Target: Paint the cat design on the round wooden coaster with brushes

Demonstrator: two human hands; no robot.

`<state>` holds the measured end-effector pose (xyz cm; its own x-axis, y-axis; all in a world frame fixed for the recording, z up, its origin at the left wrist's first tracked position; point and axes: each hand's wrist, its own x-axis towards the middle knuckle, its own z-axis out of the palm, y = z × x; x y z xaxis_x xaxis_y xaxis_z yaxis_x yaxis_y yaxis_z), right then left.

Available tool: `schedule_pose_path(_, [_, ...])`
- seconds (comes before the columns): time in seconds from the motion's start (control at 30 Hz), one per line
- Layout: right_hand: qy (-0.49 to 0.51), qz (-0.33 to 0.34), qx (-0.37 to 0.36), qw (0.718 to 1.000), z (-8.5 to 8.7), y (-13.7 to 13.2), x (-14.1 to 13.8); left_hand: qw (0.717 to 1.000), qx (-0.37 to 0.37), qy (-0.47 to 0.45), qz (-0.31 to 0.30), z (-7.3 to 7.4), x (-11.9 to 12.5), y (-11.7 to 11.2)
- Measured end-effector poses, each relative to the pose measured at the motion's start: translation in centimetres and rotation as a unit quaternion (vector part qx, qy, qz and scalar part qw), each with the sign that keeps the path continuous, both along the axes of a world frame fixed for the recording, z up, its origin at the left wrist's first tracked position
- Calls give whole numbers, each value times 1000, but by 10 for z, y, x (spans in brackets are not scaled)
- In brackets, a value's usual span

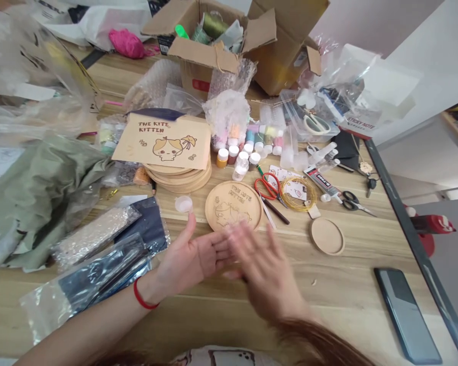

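My left hand point(202, 254) is held palm up with the thumb stretched away from straight fingers, and nothing lies in it. Over its fingertips passes my right hand point(265, 269), smeared by motion, its fingers extended and no object visible in it. Just beyond both hands rests a round wooden plate point(234, 203) with a kitten drawing and lettering outlined on it; the fingers cover its near edge. Close to my left thumb stands a small clear plastic cup point(183, 204). A dark-handled tool point(277, 211) lies to the right of the plate.
Stacked round wooden plates point(179, 180) carry a kitten picture card point(164, 140). Paint jars point(232, 155), red-handled scissors point(267, 185), golden wire point(298, 194) and a glue tube point(322, 183) crowd the middle. A small round tray point(327, 236) and phone point(407, 315) lie right; plastic packets point(95, 274) left.
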<state>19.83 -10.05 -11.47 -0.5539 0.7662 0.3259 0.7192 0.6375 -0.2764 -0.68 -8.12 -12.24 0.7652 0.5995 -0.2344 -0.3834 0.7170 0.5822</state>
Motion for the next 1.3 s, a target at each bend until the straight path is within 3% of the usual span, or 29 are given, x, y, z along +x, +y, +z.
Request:
schedule_pose_path(0.07, [-26,55,-14,998,-6,1,1,1000,7,14,-2,0,1,-1])
schedule_pose_path(0.17, [1,-112,8,994,-10,9,16,999,47,16,18,1,2,-4])
schedule_pose_path(0.23, [83,-199,10,976,-6,14,27,990,73,83,85,-1,1,-5])
schedule_pose_path(0.37, [237,-298,-105,919,10,10,28,937,128,259,198,-6,-5,-8])
schedule_pose_path(0.43, [319,-323,-212,865,14,6,19,902,197,313,224,-6,-9,-10])
schedule_pose_path(0.5, [408,-305,-342,790,13,3,7,836,336,343,266,-3,-12,-10])
schedule_pose_path(0.53, [444,-274,-403,752,12,3,0,787,426,352,275,-1,-13,-9])
schedule_pose_path(0.6, [481,-184,-495,700,9,2,-12,657,607,369,253,1,-12,-7])
schedule_pose_path(0.67, [476,-99,-537,689,8,3,-20,536,730,387,175,0,-10,-5])
schedule_pose_path(0.7, [465,-72,-547,693,10,4,-20,498,759,397,133,-1,-9,-3])
schedule_pose_path(0.73, [454,-55,-543,704,13,7,-17,474,772,410,108,-3,-9,-2])
schedule_pose_path(0.8, [434,-55,-498,749,21,13,-4,457,762,445,111,-7,-10,-2])
schedule_pose_path(0.83, [422,-67,-451,784,25,16,4,464,747,457,133,-9,-12,-2])
schedule_pose_path(0.87, [409,-84,-387,822,28,18,10,488,725,461,157,-9,-13,-3])
schedule_pose_path(0.9, [397,-99,-314,857,30,19,14,533,692,454,177,-8,-13,-5])
schedule_pose_path(0.93, [380,-107,-237,888,31,18,15,598,649,433,185,-6,-13,-6])
schedule_pose_path(0.97, [351,-99,-168,916,29,16,13,686,579,404,178,-3,-11,-9])
schedule_pose_path(1.03, [211,-11,-79,974,22,10,5,862,412,272,115,5,-6,-12])
schedule_pose_path(1.07, [175,45,-75,981,16,8,0,923,327,189,69,9,-3,-12])
schedule_pose_path(1.1, [143,86,-79,983,11,7,-2,961,243,128,33,13,-1,-12])
schedule_pose_path(1.13, [89,119,-73,986,6,9,-2,981,181,71,22,17,0,-10])
schedule_pose_path(1.17, [62,102,-65,991,3,12,0,990,138,24,29,21,0,-8])
schedule_pose_path(1.23, [62,-42,-51,996,0,19,6,994,97,-23,38,25,-3,-3])
schedule_pose_path(1.3, [95,-134,4,986,3,23,7,996,71,-30,45,27,-6,1])
